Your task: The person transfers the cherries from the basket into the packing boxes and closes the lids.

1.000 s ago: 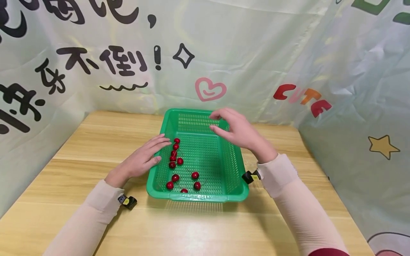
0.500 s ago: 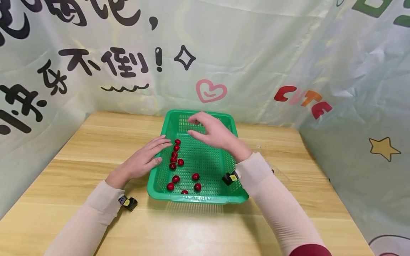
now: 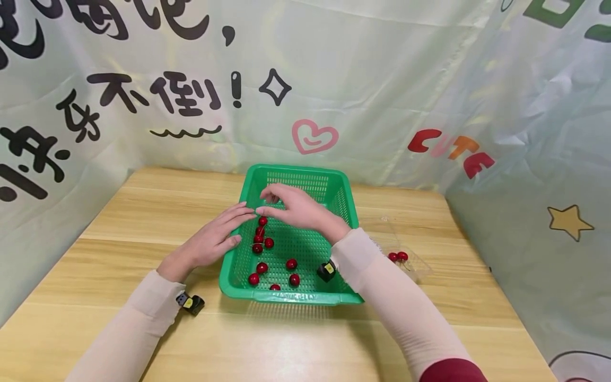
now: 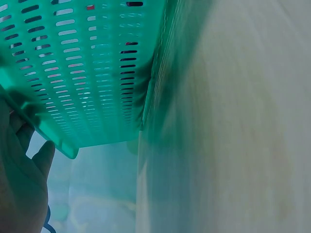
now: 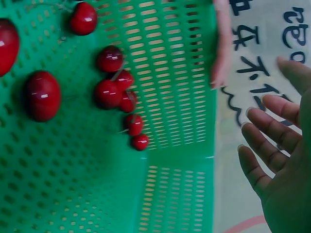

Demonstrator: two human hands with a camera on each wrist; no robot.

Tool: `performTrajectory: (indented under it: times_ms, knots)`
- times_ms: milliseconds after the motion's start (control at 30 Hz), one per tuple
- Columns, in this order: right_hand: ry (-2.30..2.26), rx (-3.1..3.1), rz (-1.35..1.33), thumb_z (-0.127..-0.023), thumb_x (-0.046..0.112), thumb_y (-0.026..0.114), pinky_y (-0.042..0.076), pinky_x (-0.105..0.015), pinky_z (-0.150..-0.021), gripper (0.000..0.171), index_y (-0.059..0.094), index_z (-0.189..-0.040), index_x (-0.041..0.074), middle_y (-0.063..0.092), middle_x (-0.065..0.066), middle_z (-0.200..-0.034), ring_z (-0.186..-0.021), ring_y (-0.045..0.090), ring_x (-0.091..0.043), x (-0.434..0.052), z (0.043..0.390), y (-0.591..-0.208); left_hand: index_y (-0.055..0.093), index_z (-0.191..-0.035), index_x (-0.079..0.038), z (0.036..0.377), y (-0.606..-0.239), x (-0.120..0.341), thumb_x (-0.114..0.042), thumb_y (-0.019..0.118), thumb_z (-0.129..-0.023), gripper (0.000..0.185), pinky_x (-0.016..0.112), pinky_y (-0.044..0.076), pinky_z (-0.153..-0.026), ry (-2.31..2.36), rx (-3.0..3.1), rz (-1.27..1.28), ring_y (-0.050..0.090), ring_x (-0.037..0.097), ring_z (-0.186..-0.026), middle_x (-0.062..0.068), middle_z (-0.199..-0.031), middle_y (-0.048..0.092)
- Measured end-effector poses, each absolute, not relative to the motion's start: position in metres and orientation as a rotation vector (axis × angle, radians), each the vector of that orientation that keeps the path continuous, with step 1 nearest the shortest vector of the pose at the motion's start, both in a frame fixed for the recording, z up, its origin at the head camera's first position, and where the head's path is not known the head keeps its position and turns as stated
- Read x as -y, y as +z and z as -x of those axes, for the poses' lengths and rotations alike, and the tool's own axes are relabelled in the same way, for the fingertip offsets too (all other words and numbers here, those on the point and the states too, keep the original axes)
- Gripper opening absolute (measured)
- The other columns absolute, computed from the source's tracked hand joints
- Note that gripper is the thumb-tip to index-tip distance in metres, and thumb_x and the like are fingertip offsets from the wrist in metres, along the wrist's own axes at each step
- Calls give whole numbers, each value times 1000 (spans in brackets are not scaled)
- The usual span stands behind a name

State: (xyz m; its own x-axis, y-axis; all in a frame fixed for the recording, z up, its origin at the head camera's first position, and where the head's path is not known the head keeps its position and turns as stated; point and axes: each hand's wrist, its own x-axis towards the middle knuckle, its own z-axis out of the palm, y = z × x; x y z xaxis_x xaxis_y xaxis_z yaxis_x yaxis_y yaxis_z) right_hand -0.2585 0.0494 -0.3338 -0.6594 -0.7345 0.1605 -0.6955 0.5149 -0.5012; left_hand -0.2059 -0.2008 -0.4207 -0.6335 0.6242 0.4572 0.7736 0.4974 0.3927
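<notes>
Now the right hand (image 3: 298,208) has swung in from the right rim across the green basket (image 3: 305,172), fingers loose and empty above the cherries (image 3: 260,233), while the left hand (image 3: 210,241) lies flat on the left rim.

A pale wooden table (image 3: 143,212) stands against printed fabric backdrops (image 3: 382,79) with cartoon lettering.

A light wooden table (image 3: 119,223) carries a green slatted basket (image 3: 346,294) at its centre and a clear plastic tray (image 3: 420,268) just right of it.
</notes>
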Motion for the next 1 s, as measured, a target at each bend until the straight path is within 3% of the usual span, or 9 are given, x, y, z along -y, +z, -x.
performTrajectory:
  times_ms: [200,367,567,800,1000]
  knots:
    - [-790,-2625,1210,-99,49,51,48,-28,-89,46,59,-127,13,62,5,-112,-101,57,-7,-44,261,-347,43,-147,-8,206,-421,202,-17,51,-100,49,60,24,-111,-845,2482,1192,19,33,-146,12,-151,38]
    - [-743,-2583,1172,-100,51,47,48,-29,-89,47,59,-125,14,63,6,-110,-100,58,-8,-40,262,-355,42,-147,-5,204,-421,202,-17,50,-101,49,61,25,-111,-859,2489,1181,20,33,-146,18,-150,38]
    - [-606,-2562,1159,-97,59,45,48,-28,-85,54,57,-124,15,60,7,-110,-94,57,-9,-36,264,-367,43,-146,-4,203,-420,200,-13,51,-99,48,59,24,-112,-850,2494,1177,19,32,-146,16,-151,38]
    - [-431,-2561,1178,-93,64,46,47,-31,-92,60,55,-128,16,59,-1,-124,-108,56,-14,-32,264,-381,44,-146,-7,203,-420,201,-9,53,-97,50,59,23,-112,-853,2521,1173,17,30,-147,14,-151,37]
    - [-313,-2565,1183,-93,55,58,44,-33,-99,59,52,-136,15,55,-2,-129,-115,54,-15,-30,262,-385,43,-146,-7,203,-420,201,-7,54,-95,52,61,24,-111,-860,2526,1165,17,30,-147,13,-152,37]
